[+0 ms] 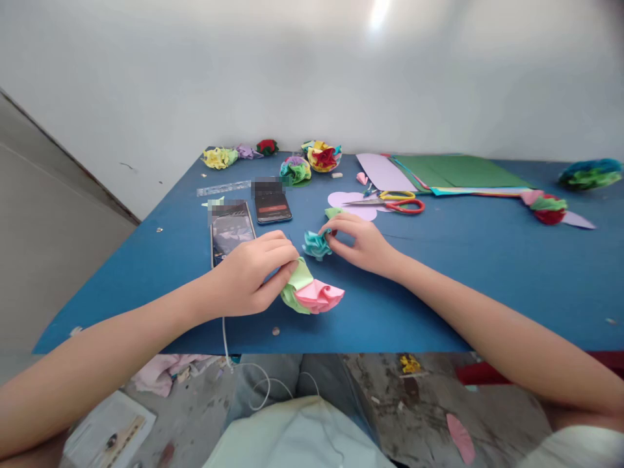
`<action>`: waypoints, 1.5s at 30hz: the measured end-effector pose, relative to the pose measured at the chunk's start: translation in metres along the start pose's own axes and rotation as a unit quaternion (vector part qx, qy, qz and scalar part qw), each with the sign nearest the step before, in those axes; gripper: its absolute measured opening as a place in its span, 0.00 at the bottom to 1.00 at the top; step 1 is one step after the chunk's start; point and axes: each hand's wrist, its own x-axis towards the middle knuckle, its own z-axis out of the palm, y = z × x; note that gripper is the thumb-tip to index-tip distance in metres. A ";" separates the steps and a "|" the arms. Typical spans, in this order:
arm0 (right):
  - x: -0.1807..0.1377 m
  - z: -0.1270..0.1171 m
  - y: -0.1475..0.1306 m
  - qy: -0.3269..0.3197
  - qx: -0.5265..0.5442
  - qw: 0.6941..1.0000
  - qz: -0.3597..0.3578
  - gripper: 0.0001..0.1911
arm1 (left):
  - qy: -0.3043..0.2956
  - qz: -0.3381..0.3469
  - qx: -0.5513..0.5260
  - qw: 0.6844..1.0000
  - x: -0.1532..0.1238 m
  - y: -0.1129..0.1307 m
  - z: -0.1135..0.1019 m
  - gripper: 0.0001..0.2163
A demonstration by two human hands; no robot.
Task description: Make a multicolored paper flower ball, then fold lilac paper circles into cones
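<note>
Taking the pink-and-green paper flower (pixel 319 296) as the centre of our clock, we see it raised near the front edge of the blue table (pixel 439 286), its green wrap pinched between the thumb and fingers of our left hand (pixel 256 276). At twelve is the turquoise paper flower (pixel 316 246), its edge nipped by the thumb and fingertips of our right hand (pixel 358 240), the remaining fingers curled close. On the floor at eight lies a whitish packet (pixel 110 432) (whether it contains anything, we cannot tell). For writing, we look to the phones: the nearer phone (pixel 233 224), toward ten, sits partly behind our left hand, and the farther phone (pixel 273 205), at eleven, shows an orange-red bar, its lettering too blurred to read. The clear ruler (pixel 221 188), between ten and eleven, has marks too small for us. Between one and two rest scissors (pixel 409 205), and at two a stack of coloured paper (pixel 468 170)
</note>
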 end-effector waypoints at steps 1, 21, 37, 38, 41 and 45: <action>0.000 -0.002 -0.002 0.004 -0.005 1.000 -0.006 0.06 | 0.000 0.001 -0.001 1.000 0.000 0.000 0.000 0.05; 0.000 -0.026 -0.027 0.099 0.156 0.977 0.110 0.12 | 0.034 0.029 0.003 0.999 -0.001 0.002 0.002 0.05; -0.001 -0.048 -0.072 -0.109 0.370 0.914 0.124 0.08 | 0.043 0.004 -0.006 0.999 -0.001 0.016 0.015 0.07; -0.002 -0.047 -0.075 -0.136 0.349 0.922 0.100 0.07 | 0.048 0.000 -0.009 0.999 -0.001 0.018 0.016 0.07; -0.002 -0.042 -0.078 -0.148 0.272 0.949 0.062 0.06 | 0.055 -0.002 -0.020 0.998 -0.002 0.021 0.017 0.07; -0.002 -0.035 -0.081 -0.121 0.207 0.970 0.047 0.05 | 0.060 -0.003 -0.038 0.998 -0.004 0.023 0.018 0.07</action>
